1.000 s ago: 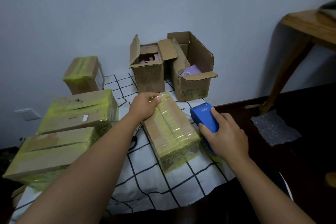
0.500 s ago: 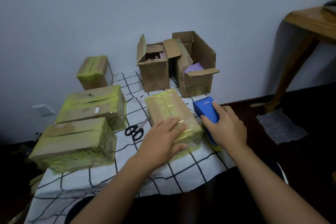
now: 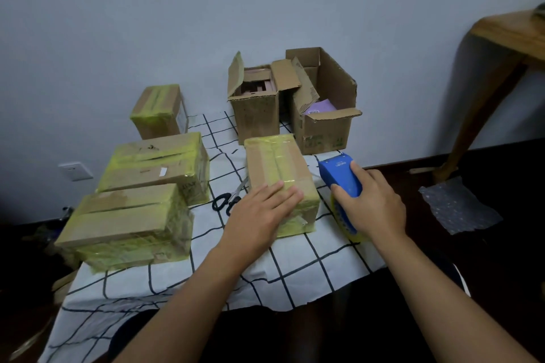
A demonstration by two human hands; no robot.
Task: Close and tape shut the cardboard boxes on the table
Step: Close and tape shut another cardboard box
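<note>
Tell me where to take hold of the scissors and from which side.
Take the scissors by the black handle loops, coming from the near side. The loops lie toward the person, bare on the cloth, while the blades point away into the gap between the taped boxes. The left hand rests right beside them.

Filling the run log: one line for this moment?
left hand flat on taped box | right hand grips tape dispenser | two boxes open

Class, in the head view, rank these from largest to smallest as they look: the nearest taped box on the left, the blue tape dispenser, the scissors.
1. Nearest taped box on the left, plainly largest.
2. Blue tape dispenser, partly covered by the right hand.
3. Scissors, smallest, though partly hidden by the left hand.
</note>
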